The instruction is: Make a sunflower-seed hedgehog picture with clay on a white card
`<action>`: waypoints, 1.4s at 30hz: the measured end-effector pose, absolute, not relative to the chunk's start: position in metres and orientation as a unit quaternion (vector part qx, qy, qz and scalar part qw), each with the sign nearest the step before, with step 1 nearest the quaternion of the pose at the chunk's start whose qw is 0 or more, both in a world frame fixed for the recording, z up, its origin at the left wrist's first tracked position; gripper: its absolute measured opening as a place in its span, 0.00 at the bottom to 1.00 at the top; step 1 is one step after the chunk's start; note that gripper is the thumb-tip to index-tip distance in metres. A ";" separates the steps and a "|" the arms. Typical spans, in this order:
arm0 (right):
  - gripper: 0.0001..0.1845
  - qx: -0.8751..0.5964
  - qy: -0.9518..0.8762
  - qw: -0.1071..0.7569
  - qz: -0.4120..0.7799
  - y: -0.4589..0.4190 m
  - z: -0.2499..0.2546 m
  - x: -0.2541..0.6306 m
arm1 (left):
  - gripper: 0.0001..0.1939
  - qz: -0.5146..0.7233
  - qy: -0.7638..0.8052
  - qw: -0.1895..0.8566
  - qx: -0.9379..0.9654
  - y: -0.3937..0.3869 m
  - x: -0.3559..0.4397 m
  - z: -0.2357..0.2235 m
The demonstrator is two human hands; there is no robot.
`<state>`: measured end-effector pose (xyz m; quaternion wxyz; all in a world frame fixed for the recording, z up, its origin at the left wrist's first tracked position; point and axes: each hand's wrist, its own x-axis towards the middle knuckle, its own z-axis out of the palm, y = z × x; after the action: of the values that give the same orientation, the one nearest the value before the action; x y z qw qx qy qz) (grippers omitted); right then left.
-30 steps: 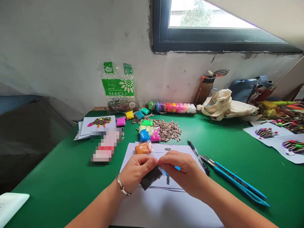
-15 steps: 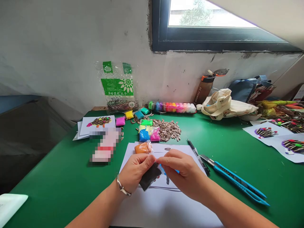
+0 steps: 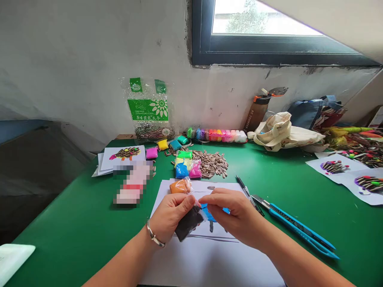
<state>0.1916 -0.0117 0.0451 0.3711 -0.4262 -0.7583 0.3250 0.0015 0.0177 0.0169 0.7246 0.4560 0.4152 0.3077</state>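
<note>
I have one green table (image 3: pixel 89 223) across my lower view, with white paper (image 3: pixel 209 263) at its near middle. One blue knife (image 3: pixel 299 228) lies to the right, blade pointing away and left, toward the paper. Over the paper I see two bare hands. My left grip (image 3: pixel 170 215) is closed, thumb against fingers, on a black packet (image 3: pixel 188 224). My right grip (image 3: pixel 239 213) has thumb and forefinger nearly together by the packet's clear end; I cannot tell whether they pinch it, touch it or stand just off.

The packet sits between both grips, above the paper, long axis slanting: black end down-left toward me, clear end up-right.

Beyond, I count nine more packets: one orange packet (image 3: pixel 178 186) at the paper's far left, four bunched packets (image 3: pixel 181 170) beside the seed heap (image 3: pixel 214 164), and four row packets (image 3: pixel 162 144) farther back. The heap's seeds I cannot count. One lone seed (image 3: pixel 211 187) lies on the paper.
</note>
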 end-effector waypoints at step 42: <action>0.16 -0.455 -0.489 0.328 0.669 -0.003 0.029 0.183 | 0.28 0.287 0.423 0.604 0.612 0.021 0.002 0.022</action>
<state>0.1829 -0.0026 0.0291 0.3281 -0.4545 -0.4885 0.6686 0.0021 0.0214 0.0215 0.6035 0.6118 0.4233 0.2868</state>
